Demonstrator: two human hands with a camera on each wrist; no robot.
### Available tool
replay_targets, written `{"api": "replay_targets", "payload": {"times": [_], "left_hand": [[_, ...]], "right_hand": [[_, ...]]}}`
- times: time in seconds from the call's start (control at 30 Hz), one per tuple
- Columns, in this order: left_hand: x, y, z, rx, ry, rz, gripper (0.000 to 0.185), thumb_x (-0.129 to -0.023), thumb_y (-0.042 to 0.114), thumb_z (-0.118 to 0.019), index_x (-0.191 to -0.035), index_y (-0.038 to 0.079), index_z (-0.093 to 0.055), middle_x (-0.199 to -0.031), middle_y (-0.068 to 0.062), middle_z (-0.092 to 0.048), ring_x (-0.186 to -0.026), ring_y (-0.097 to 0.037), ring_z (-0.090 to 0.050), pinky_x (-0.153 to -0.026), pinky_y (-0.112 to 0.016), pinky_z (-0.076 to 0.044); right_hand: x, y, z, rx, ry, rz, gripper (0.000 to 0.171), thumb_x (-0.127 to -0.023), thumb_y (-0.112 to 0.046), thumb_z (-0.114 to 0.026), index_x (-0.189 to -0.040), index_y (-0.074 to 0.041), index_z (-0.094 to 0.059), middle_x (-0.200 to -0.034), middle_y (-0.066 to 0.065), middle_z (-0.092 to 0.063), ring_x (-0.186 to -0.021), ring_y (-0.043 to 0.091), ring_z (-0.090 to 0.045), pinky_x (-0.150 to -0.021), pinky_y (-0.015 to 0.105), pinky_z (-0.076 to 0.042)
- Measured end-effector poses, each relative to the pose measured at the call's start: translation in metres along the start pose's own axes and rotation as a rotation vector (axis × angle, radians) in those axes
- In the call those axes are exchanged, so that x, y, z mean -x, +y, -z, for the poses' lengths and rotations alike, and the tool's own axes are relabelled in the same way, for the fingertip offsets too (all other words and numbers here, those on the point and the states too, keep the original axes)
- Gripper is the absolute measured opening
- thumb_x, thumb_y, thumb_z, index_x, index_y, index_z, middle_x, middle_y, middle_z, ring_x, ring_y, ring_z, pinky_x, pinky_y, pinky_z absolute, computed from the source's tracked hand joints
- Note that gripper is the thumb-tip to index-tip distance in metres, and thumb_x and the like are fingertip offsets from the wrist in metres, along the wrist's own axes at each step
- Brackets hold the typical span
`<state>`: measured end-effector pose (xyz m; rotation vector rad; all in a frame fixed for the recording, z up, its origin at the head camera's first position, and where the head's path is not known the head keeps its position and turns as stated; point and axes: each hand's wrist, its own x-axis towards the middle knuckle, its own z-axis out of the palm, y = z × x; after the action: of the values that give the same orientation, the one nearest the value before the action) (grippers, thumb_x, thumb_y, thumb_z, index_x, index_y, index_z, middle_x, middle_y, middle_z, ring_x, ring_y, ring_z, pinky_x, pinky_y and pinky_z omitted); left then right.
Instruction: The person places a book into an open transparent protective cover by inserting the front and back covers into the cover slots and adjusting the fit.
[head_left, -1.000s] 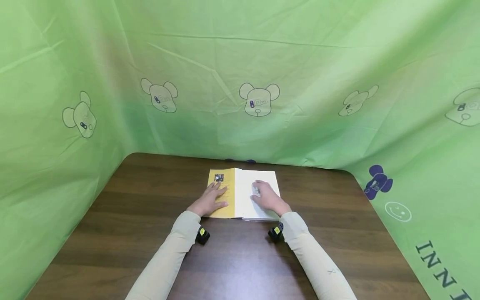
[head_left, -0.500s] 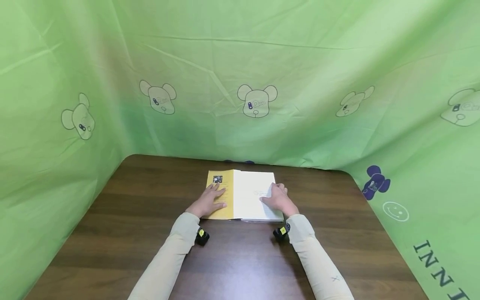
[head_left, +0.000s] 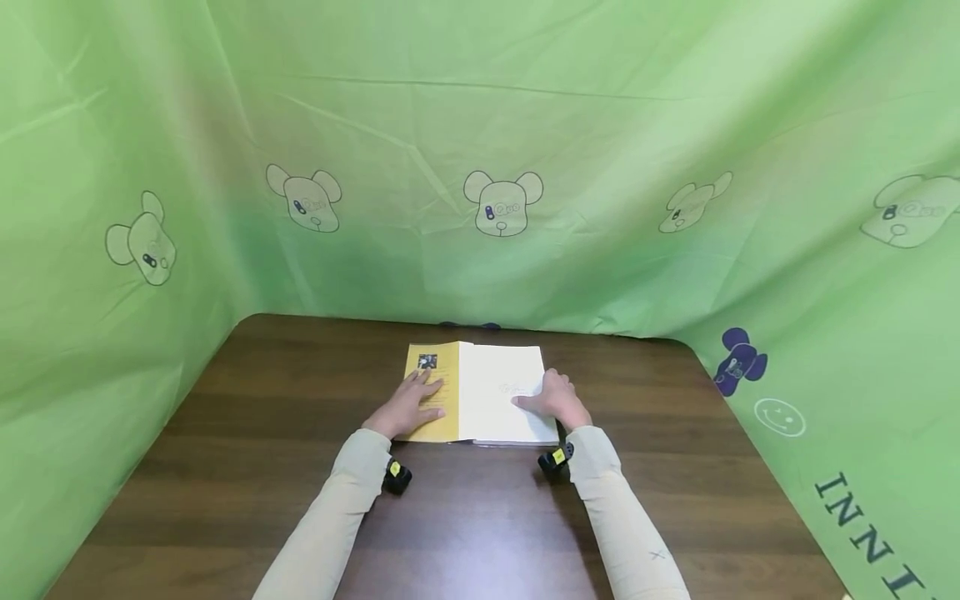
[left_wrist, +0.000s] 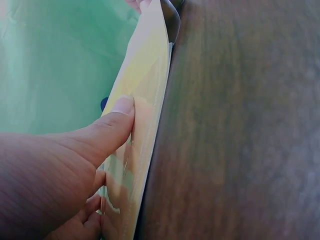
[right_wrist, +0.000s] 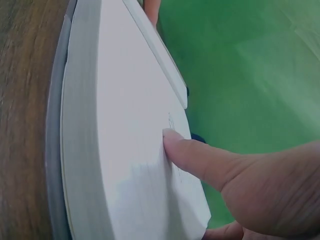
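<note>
An open book (head_left: 495,367) lies on the brown table, a yellow flap (head_left: 446,429) with a small photo on its left and a white page with faint print on its right. My left hand (head_left: 407,407) rests spread on the yellow flap, and its thumb (left_wrist: 123,106) lies on the glossy surface in the left wrist view. At the book's right edge, my right hand (head_left: 557,398) holds the page side: the thumb (right_wrist: 175,142) presses on the white page while the other fingers curl around the edge, partly hidden behind it.
The wooden table (head_left: 480,517) extends around the book on all sides. A green curtain (head_left: 420,267) printed with bear faces hangs behind the table and along both sides. Dark cameras with yellow marks sit at both wrists.
My right hand has slid right from the middle of the white page to its right edge, its fingers now around that edge. The left hand stays on the yellow flap. The head view has shifted slightly.
</note>
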<state>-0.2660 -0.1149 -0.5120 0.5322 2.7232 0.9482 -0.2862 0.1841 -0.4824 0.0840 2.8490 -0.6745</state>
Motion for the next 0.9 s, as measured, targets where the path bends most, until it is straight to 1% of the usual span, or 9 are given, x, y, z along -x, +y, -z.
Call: {"api": "replay_targets", "payload": {"times": [0.13, 0.23, 0.4, 0.47, 0.53, 0.67, 0.73, 0.83, 0.9], "left_hand": [[0.001, 0.000, -0.001, 0.010, 0.007, -0.001, 0.062, -0.100, 0.028, -0.066, -0.153, 0.005, -0.044, -0.167, -0.023, -0.019, -0.155, -0.044, -0.009, -0.123, -0.063, -0.015], [0.001, 0.000, -0.001, 0.011, 0.004, 0.003, 0.062, -0.100, 0.028, -0.065, -0.154, 0.006, -0.044, -0.167, -0.023, -0.018, -0.155, -0.044, -0.008, -0.123, -0.062, -0.015], [0.000, 0.001, 0.001, 0.007, -0.002, 0.007, 0.062, -0.100, 0.027, -0.065, -0.154, 0.006, -0.043, -0.167, -0.023, -0.017, -0.155, -0.044, -0.008, -0.123, -0.063, -0.014], [0.000, 0.001, 0.001, 0.006, -0.008, 0.012, 0.062, -0.100, 0.027, -0.065, -0.154, 0.006, -0.043, -0.168, -0.022, -0.016, -0.156, -0.043, -0.007, -0.123, -0.062, -0.014], [-0.001, 0.001, 0.001, 0.006, -0.004, 0.007, 0.062, -0.100, 0.027, -0.066, -0.154, 0.006, -0.043, -0.168, -0.022, -0.016, -0.156, -0.043, -0.008, -0.123, -0.062, -0.014], [-0.002, 0.001, 0.000, 0.009, -0.003, -0.008, 0.062, -0.100, 0.027, -0.065, -0.154, 0.005, -0.043, -0.167, -0.023, -0.017, -0.155, -0.044, -0.008, -0.123, -0.063, -0.014], [-0.001, 0.000, -0.001, 0.009, -0.007, -0.011, 0.062, -0.100, 0.027, -0.065, -0.154, 0.005, -0.043, -0.167, -0.024, -0.017, -0.155, -0.045, -0.009, -0.123, -0.063, -0.014], [0.000, 0.000, -0.001, 0.000, -0.012, -0.010, 0.063, -0.100, 0.027, -0.066, -0.154, 0.004, -0.043, -0.167, -0.024, -0.016, -0.155, -0.045, -0.009, -0.123, -0.063, -0.015], [0.000, 0.000, 0.000, -0.004, -0.012, -0.010, 0.063, -0.100, 0.027, -0.066, -0.154, 0.003, -0.043, -0.167, -0.025, -0.016, -0.155, -0.046, -0.008, -0.123, -0.063, -0.016]], "right_hand": [[0.001, 0.002, -0.002, -0.030, 0.000, -0.014, 0.094, -0.085, -0.045, -0.080, -0.141, 0.017, -0.037, -0.135, 0.037, -0.050, -0.127, 0.050, -0.050, -0.105, 0.058, -0.045], [0.002, 0.005, -0.001, -0.051, 0.001, 0.004, 0.095, -0.085, -0.045, -0.080, -0.141, 0.017, -0.036, -0.136, 0.037, -0.050, -0.127, 0.050, -0.051, -0.105, 0.058, -0.046], [0.006, 0.011, 0.002, -0.130, -0.015, 0.049, 0.088, -0.086, -0.041, -0.080, -0.138, 0.016, -0.036, -0.133, 0.034, -0.053, -0.122, 0.044, -0.056, -0.102, 0.054, -0.048], [0.007, 0.013, 0.003, -0.166, -0.024, 0.054, 0.084, -0.087, -0.038, -0.079, -0.137, 0.015, -0.036, -0.133, 0.033, -0.053, -0.121, 0.042, -0.057, -0.103, 0.052, -0.048], [0.009, 0.013, 0.004, -0.175, -0.034, 0.055, 0.084, -0.088, -0.038, -0.077, -0.137, 0.016, -0.035, -0.135, 0.034, -0.052, -0.122, 0.042, -0.056, -0.103, 0.052, -0.047], [0.010, 0.014, 0.005, -0.157, -0.040, 0.058, 0.085, -0.092, -0.038, -0.071, -0.142, 0.019, -0.030, -0.141, 0.039, -0.047, -0.129, 0.047, -0.052, -0.107, 0.054, -0.045], [0.010, 0.014, 0.005, -0.156, -0.034, 0.072, 0.080, -0.095, -0.036, -0.067, -0.141, 0.019, -0.032, -0.140, 0.039, -0.048, -0.128, 0.046, -0.053, -0.106, 0.053, -0.046], [0.009, 0.015, 0.007, -0.168, -0.002, 0.120, 0.064, -0.100, -0.033, -0.060, -0.135, 0.017, -0.041, -0.130, 0.035, -0.056, -0.116, 0.041, -0.058, -0.098, 0.050, -0.049], [0.010, 0.015, 0.011, -0.221, 0.018, 0.161, 0.054, -0.104, -0.030, -0.055, -0.133, 0.015, -0.046, -0.123, 0.030, -0.060, -0.108, 0.034, -0.060, -0.092, 0.045, -0.051]]}}
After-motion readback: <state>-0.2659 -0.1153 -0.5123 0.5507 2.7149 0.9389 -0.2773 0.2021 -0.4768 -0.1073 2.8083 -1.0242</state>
